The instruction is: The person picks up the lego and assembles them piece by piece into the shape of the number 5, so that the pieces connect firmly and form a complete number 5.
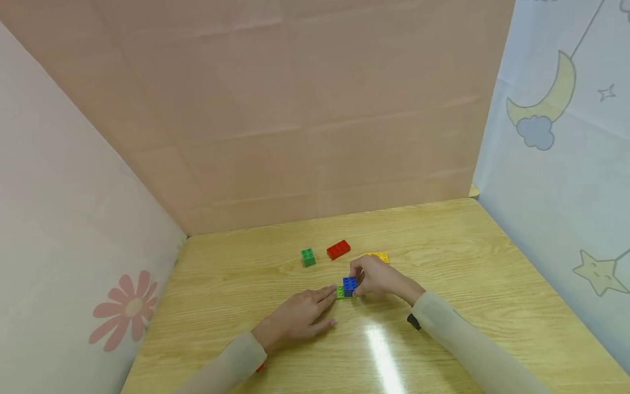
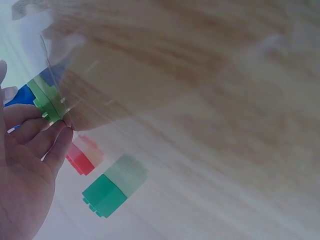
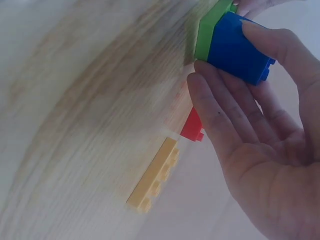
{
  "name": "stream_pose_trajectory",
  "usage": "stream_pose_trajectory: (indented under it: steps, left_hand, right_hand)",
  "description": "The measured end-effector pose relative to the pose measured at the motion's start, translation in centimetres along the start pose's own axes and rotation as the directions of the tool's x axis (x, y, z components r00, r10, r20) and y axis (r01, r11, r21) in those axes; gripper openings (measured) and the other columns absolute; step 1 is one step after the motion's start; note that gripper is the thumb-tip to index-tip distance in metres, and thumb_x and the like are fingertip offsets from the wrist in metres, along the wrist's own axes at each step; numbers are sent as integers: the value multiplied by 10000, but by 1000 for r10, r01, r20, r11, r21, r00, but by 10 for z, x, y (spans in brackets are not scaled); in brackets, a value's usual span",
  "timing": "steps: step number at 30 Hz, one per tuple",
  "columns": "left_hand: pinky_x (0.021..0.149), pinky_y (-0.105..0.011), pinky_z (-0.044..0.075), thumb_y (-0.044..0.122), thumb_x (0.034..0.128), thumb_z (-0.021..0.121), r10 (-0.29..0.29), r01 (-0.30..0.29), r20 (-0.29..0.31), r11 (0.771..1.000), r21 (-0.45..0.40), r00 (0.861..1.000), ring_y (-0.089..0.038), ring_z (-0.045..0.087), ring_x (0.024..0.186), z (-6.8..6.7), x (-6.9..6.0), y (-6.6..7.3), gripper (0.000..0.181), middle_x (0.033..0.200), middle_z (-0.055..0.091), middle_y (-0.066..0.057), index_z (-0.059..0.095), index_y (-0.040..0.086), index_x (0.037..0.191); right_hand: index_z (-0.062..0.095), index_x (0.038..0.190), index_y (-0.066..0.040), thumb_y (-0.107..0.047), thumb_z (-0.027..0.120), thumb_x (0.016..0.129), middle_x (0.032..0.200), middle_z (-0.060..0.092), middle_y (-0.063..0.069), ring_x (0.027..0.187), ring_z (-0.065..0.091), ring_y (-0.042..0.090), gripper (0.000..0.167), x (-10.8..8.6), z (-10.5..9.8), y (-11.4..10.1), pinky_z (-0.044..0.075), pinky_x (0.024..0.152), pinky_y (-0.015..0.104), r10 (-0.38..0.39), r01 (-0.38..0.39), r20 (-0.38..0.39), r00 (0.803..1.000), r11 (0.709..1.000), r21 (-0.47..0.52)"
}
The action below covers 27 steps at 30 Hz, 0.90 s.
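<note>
Head view: I saw a counter (image 1: 226,273) closed off by a tan panel (image 1: 295,109) at its far edge, with a left wall (image 1: 49,164) and right wall (image 1: 556,191) along its sides; the near edge ran out of frame.
Blue block (image 1: 350,287): it sat on the light green block (image 1: 340,291), well in from every edge I had.
Right hand (image 1: 379,276): its grip pinched the blue block between thumb and fingers.
Left hand (image 1: 302,314): its grip was spread, straight fingertips touching the light green block.
Farther back: the dark green block (image 1: 308,257) and red block (image 1: 338,249) stood apart, wood between them and the panel.
Yellow block (image 1: 383,257): the right hand partly covered it.
Left sleeve (image 1: 231,361): it hid most of a red piece (image 1: 260,368).
Right sleeve (image 1: 458,328): beside it lay a black object (image 1: 413,322) I couldn't identify.
</note>
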<state>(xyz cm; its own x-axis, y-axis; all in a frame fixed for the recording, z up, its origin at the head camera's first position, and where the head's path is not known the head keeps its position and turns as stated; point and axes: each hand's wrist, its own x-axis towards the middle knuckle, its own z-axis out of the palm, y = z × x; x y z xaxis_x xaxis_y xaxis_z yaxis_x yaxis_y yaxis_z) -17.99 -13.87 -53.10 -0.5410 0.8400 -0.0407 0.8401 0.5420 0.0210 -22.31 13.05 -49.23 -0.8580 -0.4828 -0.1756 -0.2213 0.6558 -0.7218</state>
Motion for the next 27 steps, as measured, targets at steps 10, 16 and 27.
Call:
stream_pose_trajectory:
  steps: [10, 16, 27]
  left_hand:
    - [1151, -369, 521, 537, 1124, 359, 9, -9, -14, 1000, 3, 1000, -243, 550, 1460, -3, -1, 2, 684, 1672, 419, -120, 424, 52, 1602]
    - [1153, -375, 520, 540, 1123, 357, -1, 1, -2, 1000, -7, 1000, -245, 550, 1459, -4, 0, 3, 685, 1679, 411, -116, 415, 60, 1608]
    - [1158, -378, 515, 546, 1123, 352, -2, 2, 0, 1000, -2, 1000, -246, 538, 1469, -2, 0, 3, 696, 1684, 401, -124, 405, 54, 1612]
  right_hand:
    - [661, 855, -114, -12, 933, 738, 967, 743, 30, 865, 705, 145, 313, 4, 4, -1, 624, 803, 341, 23, -23, -6, 1000, 1000, -17]
    - [664, 824, -139, -49, 941, 747, 932, 738, 4, 860, 680, 139, 302, 5, 3, -5, 609, 802, 347, 32, -32, -7, 999, 997, -77]
    - [648, 787, -129, 23, 903, 737, 850, 704, -1, 774, 607, 157, 301, 4, 4, -13, 533, 673, 288, 91, -91, -4, 996, 994, -66]
